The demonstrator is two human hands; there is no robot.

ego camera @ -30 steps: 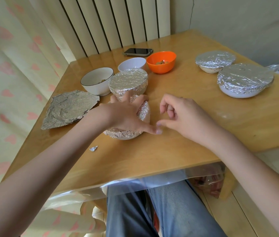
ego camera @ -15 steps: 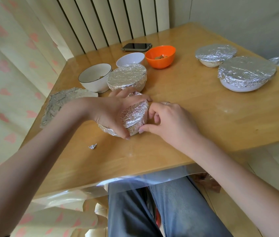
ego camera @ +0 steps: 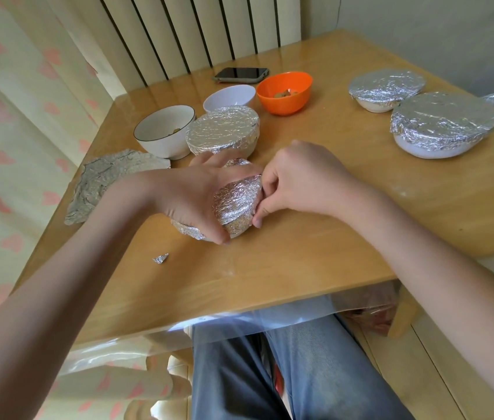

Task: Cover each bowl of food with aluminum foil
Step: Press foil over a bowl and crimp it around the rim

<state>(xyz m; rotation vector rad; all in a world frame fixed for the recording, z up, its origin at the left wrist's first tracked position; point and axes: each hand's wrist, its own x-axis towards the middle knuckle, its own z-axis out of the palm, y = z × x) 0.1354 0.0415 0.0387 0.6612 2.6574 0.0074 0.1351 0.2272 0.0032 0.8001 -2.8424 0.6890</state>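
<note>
Left hand (ego camera: pixel 191 201) spread over the top of the foil-wrapped bowl (ego camera: pixel 236 207) near the middle of the wooden surface (ego camera: pixel 300 256), fingers curled down over its near and far edges, gripping it. Right hand (ego camera: pixel 300 180) at the bowl's right edge, fingers (ego camera: pixel 262 211) curled narrow, pinching and pressing the foil rim. Bowl sits tilted, foil face angled toward the right hand. Just behind it: another foil-covered bowl (ego camera: pixel 223 133), touching or nearly touching a black-rimmed white bowl (ego camera: pixel 163 130) on its left, uncovered, a bit of food inside. Further back, a small white bowl (ego camera: pixel 229 98) and an orange bowl (ego camera: pixel 284 91) with food, both uncovered; a phone (ego camera: pixel 241 74) beyond them. Far right: two more foil-covered bowls, the smaller one (ego camera: pixel 386 89) behind the larger one (ego camera: pixel 444 124). Crumpled loose foil sheet (ego camera: pixel 109 180) at the left edge of the surface; small foil scrap (ego camera: pixel 160 258) near the front, well apart from the bowl.
</note>
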